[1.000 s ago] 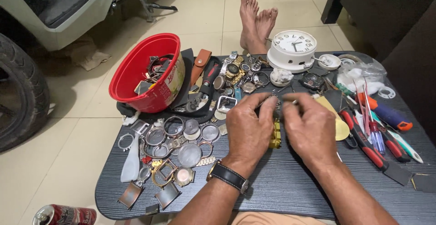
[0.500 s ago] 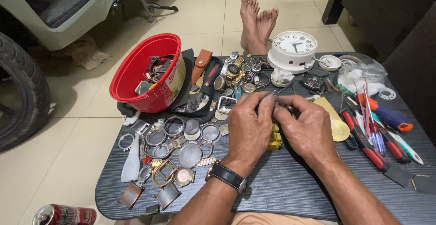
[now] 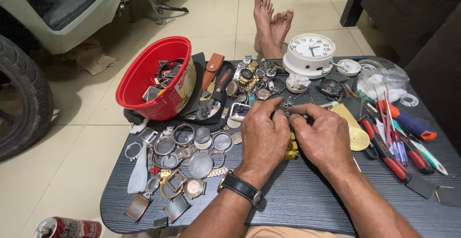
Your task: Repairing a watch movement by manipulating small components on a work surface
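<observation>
— Between left hand [image 3: 263,137] and right hand [image 3: 325,139]: small metal piece [image 3: 287,105], mostly covered by fingertips; kind not discernible.

— Beneath the hands: yellow block [image 3: 291,147], only partly exposed.

— At the frame edges?

— Red can [image 3: 67,228] cut off at bottom; tyre [image 3: 21,98] cut off at left.

— Inside red bowl [image 3: 144,74]: tangled contents, too small to distinguish.

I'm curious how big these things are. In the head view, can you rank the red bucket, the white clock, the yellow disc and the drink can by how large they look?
Largest to smallest:
1. red bucket
2. white clock
3. drink can and yellow disc: unsure, since the can is cut off by the picture's edge and a hand covers part of the disc.
</observation>
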